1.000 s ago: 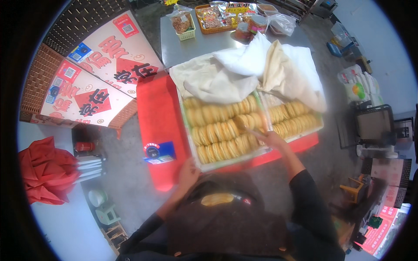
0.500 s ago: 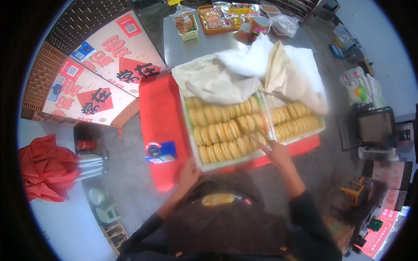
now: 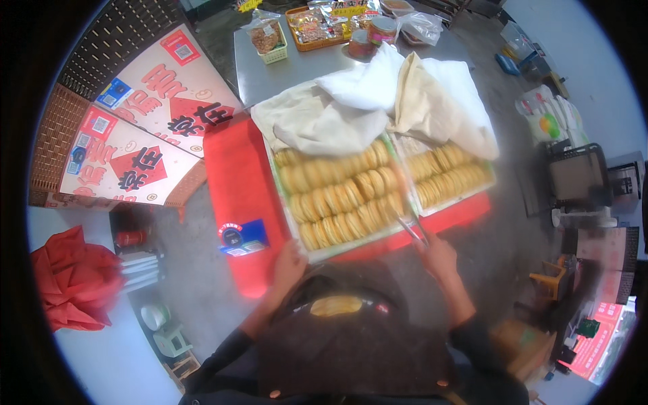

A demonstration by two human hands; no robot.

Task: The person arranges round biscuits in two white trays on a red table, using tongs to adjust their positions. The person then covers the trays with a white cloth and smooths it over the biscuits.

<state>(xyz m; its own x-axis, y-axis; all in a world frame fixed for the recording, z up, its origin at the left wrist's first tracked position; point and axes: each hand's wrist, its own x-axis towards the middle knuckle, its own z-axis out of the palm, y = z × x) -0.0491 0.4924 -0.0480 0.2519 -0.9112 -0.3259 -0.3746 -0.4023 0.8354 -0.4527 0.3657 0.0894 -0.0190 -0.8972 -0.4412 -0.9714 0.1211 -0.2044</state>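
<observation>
My right hand [image 3: 437, 256] grasps the tongs [image 3: 410, 229] at the near right corner of the left tray [image 3: 337, 252]; the flat cakes [image 3: 329, 228] stand in rows inside that tray. My left hand [image 3: 290, 263] is by its near left corner (whether it grips, I can't tell from this distance). I'd straddle one cake and squeeze lightly, since they look soft.

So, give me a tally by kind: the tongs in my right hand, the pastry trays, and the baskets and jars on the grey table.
Tongs: 1
Trays: 2 (left tray, right tray)
Baskets: 2 (pale basket, brown basket)
Jars: 2 (nearer jar, farther jar)
Total: 7
</observation>
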